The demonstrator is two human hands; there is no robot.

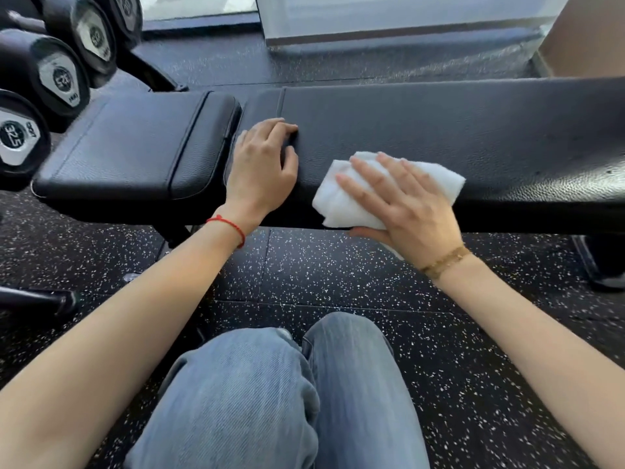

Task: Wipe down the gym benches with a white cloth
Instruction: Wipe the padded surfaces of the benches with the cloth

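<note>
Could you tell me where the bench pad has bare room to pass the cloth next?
Bare: the long pad right of the white cloth, and the seat pad beside the dumbbells. Crowded: near the gap, where the left hand and right hand rest.

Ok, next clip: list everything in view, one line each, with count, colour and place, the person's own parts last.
bench: one, black, two pads, across the middle
cloth: one, white, on the bench's near edge under the right hand
dumbbells: at least four, black with grey end labels, racked at upper left
floor: black, white-speckled, beneath the bench
jeans: blue, bottom centre
bracelets: red cord on left wrist, gold chain on right wrist
hands: left hand rests on the bench by the pad gap; right hand presses the cloth, thumb under the edge
</note>
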